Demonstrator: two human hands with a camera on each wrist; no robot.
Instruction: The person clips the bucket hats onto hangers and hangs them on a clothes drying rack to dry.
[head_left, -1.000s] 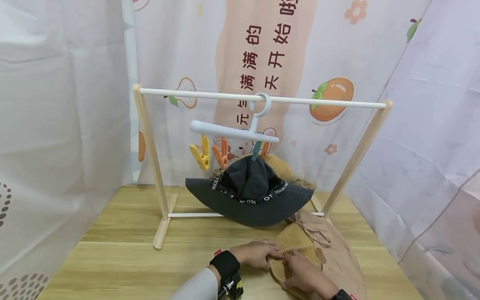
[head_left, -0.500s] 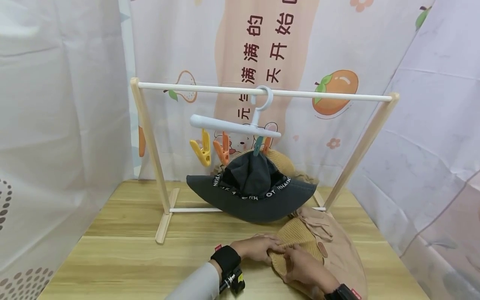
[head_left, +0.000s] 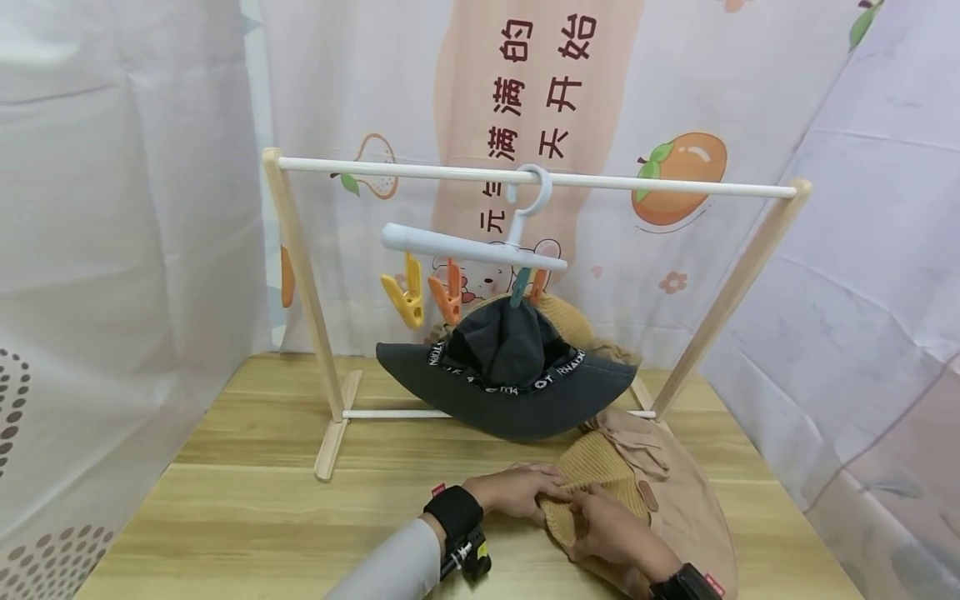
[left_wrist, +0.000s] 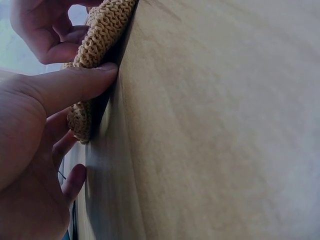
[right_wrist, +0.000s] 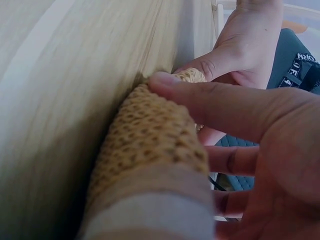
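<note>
A hat with a mustard knit part (head_left: 596, 458) and a wide beige fabric part (head_left: 697, 517) lies at the table's front right. My left hand (head_left: 517, 490) pinches the left edge of the knit, and in the left wrist view its thumb lies across the knit edge (left_wrist: 102, 40) with fingers behind. Close beside it, my right hand (head_left: 611, 527) grips the same knit edge; the right wrist view has that thumb on top of the knit (right_wrist: 150, 130). A small brown tag (head_left: 648, 495) sits near the knit's right side. The hat's underside is hidden.
A wooden rack with a white rod (head_left: 637, 183) stands behind the hands. On it, a pale blue hanger (head_left: 450, 243) carries yellow (head_left: 411, 293) and orange (head_left: 448, 293) clips on the left. A dark bucket hat (head_left: 517, 417) hangs from a teal clip (head_left: 520, 287), another mustard hat (head_left: 566, 321) behind it.
The head view has tilted slightly, so the rack and hanging hats sit higher in the picture. Both hands keep their hold on the knit edge, almost unmoved.
</note>
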